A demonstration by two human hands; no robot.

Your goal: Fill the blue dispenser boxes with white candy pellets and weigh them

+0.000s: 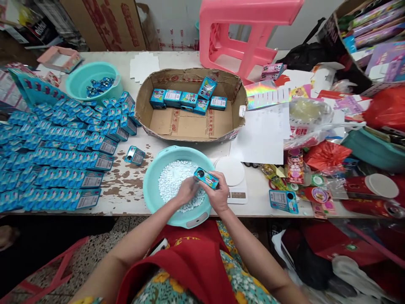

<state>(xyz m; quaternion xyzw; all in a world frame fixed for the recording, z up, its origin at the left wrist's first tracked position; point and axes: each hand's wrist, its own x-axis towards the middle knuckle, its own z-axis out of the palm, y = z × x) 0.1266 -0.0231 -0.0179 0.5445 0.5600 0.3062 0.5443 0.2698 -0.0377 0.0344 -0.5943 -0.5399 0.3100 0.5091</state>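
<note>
My right hand (219,190) is closed around a small blue candy box (207,179), tilted above a turquoise basin (152,185). A dark round opening shows at the box's left end. Many small white candies (172,177) fill the bottom of the basin. Over them, close to that end of the box, is my left hand (187,191). Its fingers are smeared by motion, so what they hold, if anything, is unclear. One more blue box (135,156) lies alone on the table, left of the basin.
Rows of blue boxes (66,158) cover the table's left side. Beyond the basin stands a cut-down carton (161,125) with several blue boxes. A kitchen scale (237,195) sits just right of it. Another turquoise basin (72,86) is at the back left; packaging clutters the right.
</note>
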